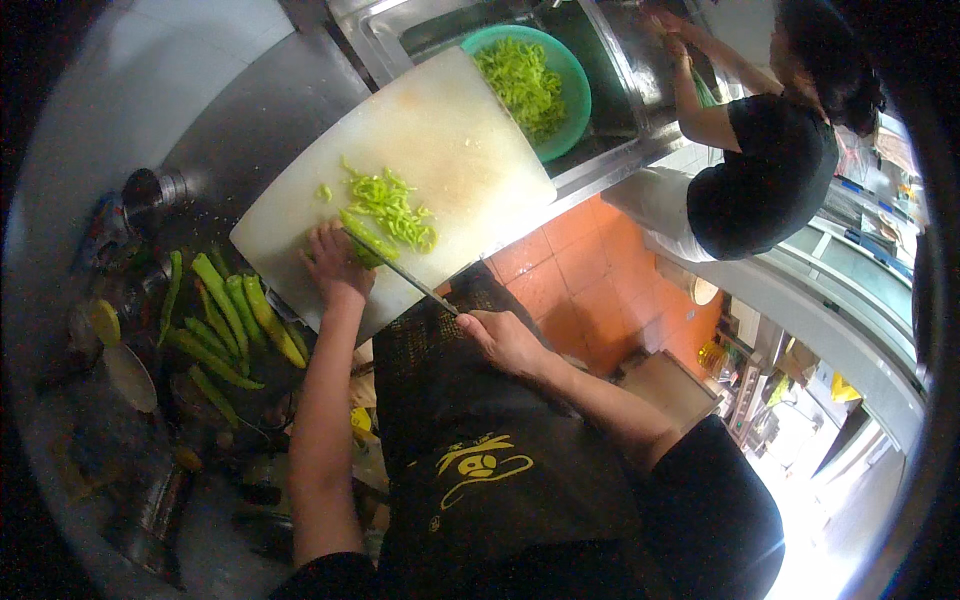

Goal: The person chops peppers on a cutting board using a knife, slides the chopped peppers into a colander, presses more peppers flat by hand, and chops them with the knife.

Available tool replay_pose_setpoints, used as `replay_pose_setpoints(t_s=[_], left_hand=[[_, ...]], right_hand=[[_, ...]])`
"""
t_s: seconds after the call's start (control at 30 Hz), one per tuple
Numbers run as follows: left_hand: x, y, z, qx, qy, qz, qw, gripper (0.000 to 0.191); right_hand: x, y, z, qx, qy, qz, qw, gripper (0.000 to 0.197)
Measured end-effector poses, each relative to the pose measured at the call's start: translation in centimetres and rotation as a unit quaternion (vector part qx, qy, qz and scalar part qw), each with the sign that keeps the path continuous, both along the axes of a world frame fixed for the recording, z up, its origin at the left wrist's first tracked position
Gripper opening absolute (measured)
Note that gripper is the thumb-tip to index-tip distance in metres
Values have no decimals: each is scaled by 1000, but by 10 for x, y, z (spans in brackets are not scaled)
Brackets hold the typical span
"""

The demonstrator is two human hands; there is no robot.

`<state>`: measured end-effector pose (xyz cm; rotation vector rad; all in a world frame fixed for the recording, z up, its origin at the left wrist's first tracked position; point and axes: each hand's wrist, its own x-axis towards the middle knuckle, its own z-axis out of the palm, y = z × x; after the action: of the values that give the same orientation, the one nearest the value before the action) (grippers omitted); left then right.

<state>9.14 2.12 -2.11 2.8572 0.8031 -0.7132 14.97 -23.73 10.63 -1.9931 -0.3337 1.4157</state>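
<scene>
My right hand (501, 339) grips the handle of a kitchen knife (412, 279), and its blade runs across to the left, alongside a piece of green pepper (367, 240). My left hand (337, 259) presses on the pepper with bent fingers close to the blade. Both are over a white cutting board (450, 127), which is set at a slant. Just beyond the blade lies a loose heap of thin green pepper strips (386, 202). Part of the pepper is hidden under my left fingers.
Several whole long green peppers (225, 307) lie left of the board, near a metal container (154, 195). A teal basin (574, 97) of shredded green pepper stands behind the board by the sink (615, 45). At right, a co-worker (765, 165) in a black shirt leans over the sink.
</scene>
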Motion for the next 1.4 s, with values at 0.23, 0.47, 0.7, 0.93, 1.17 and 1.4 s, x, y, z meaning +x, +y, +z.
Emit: replay_pose_setpoints(t_s=[0.23,0.47,0.7,0.93,1.17,1.4], left_hand=[[-7,0,-12,-9,-43,12,999,88],[-9,-2,-17,-20,3,-11,1000,93],[-22,-1,-28,6,-50,-27,998,93],[2,-1,-8,-32,53,1,998,97],[-6,3,-18,-62,-18,10,998,112],[-27,6,-55,10,-131,-4,991,110]], right_hand=[[3,6,-3,-5,11,-3,1000,53],[7,19,-14,-10,-8,-7,1000,62],[13,38,-31,-33,47,-6,998,64],[0,55,-107,7,-38,0,999,65],[12,31,-103,48,-1,-52,998,53],[2,7,-10,31,4,-12,999,52]])
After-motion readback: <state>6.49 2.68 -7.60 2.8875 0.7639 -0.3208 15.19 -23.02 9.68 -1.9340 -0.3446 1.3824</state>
